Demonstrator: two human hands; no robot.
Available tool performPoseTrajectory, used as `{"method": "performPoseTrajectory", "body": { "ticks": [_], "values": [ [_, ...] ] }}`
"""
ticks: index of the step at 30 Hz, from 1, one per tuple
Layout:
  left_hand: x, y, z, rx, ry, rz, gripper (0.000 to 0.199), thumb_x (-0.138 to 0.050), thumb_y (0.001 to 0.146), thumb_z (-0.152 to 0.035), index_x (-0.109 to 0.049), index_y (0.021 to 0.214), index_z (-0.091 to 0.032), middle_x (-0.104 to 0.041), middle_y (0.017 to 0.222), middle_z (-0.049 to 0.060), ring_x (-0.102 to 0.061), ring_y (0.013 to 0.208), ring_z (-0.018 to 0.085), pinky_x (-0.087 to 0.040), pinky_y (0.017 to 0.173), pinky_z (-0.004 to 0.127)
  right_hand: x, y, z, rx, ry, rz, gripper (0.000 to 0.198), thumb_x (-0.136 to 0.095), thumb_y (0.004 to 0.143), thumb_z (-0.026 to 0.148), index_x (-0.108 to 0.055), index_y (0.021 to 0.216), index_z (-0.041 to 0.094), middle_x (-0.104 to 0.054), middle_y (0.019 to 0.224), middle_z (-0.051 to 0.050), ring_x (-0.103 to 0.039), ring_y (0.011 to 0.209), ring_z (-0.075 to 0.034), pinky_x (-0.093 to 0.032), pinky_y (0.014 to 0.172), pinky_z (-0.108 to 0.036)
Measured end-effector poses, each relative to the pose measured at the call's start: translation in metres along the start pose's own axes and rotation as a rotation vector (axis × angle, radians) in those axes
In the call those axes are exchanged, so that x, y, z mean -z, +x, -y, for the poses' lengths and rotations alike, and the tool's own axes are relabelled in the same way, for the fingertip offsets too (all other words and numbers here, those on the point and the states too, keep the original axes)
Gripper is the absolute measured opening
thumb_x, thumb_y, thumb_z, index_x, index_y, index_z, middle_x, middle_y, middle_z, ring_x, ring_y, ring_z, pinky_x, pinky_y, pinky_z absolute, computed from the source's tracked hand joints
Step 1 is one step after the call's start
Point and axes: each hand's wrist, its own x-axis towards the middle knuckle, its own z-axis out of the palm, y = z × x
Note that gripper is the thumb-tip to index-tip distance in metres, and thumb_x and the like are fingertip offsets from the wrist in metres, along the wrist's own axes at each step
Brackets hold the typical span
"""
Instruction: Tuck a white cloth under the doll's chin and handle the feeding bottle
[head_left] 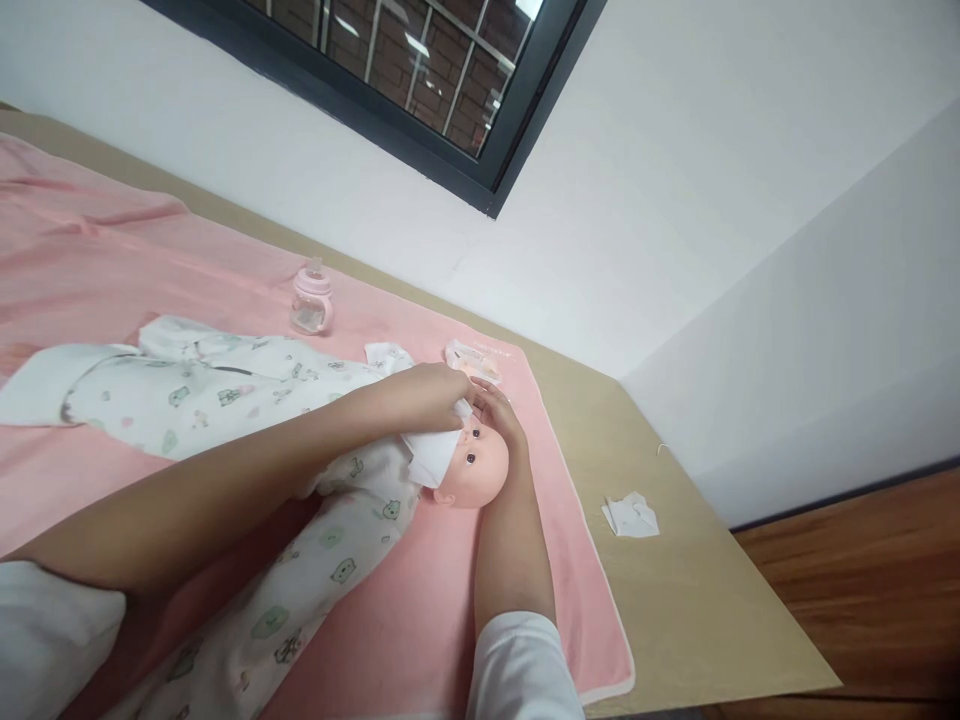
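Observation:
A baby doll [484, 470] lies on its back on the pink blanket [420, 610], dressed in a white suit [225, 400] with green animal prints. My left hand [442, 392] reaches across its chest to the lower face, fingers closed on a white cloth [436, 456]. The cloth covers the doll's chin and neck; part of it is hidden under my hand. Curving around the far side of the doll's head, my right hand [498, 412] rests against it, its fingertips close to my left fingers. The doll's eyes and one ear show.
A pink-topped baby bottle [311, 300] stands on the blanket beyond the doll. Near the doll's head lies a clear packet [474, 360]. A crumpled white tissue [631, 514] lies on the tan tabletop [600, 430] at right. Behind rise a white wall [555, 270] and a dark-framed window [480, 180].

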Motion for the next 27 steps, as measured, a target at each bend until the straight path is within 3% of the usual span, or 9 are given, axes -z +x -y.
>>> {"method": "performPoseTrajectory", "body": {
  "ticks": [7,12,19,23,27],
  "values": [
    [-0.004,0.005,0.007,-0.052,-0.02,-0.061,0.015,-0.052,0.076,-0.019,-0.066,0.08,-0.018,-0.069,0.08,0.005,-0.06,0.072,0.02,-0.034,0.057,0.027,0.003,0.001,-0.002,-0.001,-0.025,-0.003,0.038,-0.08,0.068,0.029,-0.064,0.101,0.02,-0.073,0.089,-0.003,-0.068,0.096,-0.018,-0.055,0.09,-0.034],
    [-0.006,0.009,0.01,-0.012,-0.024,-0.039,0.018,-0.053,0.075,-0.021,-0.067,0.085,-0.019,-0.071,0.085,0.005,-0.061,0.074,0.021,-0.036,0.058,0.027,0.006,0.004,-0.005,-0.006,-0.002,0.014,0.036,-0.078,0.07,0.026,-0.063,0.102,0.021,-0.073,0.09,-0.002,-0.069,0.094,-0.017,-0.055,0.093,-0.032],
    [0.003,0.005,0.016,-0.036,-0.035,-0.05,0.017,-0.051,0.072,-0.021,-0.065,0.082,-0.02,-0.07,0.083,0.004,-0.061,0.073,0.02,-0.035,0.057,0.026,0.01,0.01,-0.008,-0.004,0.032,0.018,0.034,-0.074,0.072,0.023,-0.062,0.104,0.021,-0.074,0.091,-0.001,-0.07,0.09,-0.015,-0.053,0.098,-0.032],
    [0.008,-0.002,0.012,-0.014,-0.021,0.035,0.008,-0.051,0.073,-0.024,-0.056,0.07,-0.019,-0.064,0.072,0.005,-0.056,0.065,0.019,-0.03,0.053,0.027,0.01,0.009,-0.007,-0.001,0.032,0.019,0.032,-0.073,0.073,0.021,-0.063,0.103,0.021,-0.074,0.091,-0.001,-0.07,0.089,-0.015,-0.053,0.099,-0.033],
    [0.009,-0.008,0.005,0.003,-0.017,0.129,0.013,-0.05,0.073,-0.022,-0.046,0.061,-0.018,-0.055,0.062,0.004,-0.047,0.057,0.016,-0.026,0.052,0.029,0.009,0.008,-0.007,-0.002,0.018,0.019,0.031,-0.07,0.076,0.021,-0.062,0.105,0.021,-0.074,0.094,-0.002,-0.07,0.09,-0.016,-0.052,0.101,-0.034]
  ]
}}
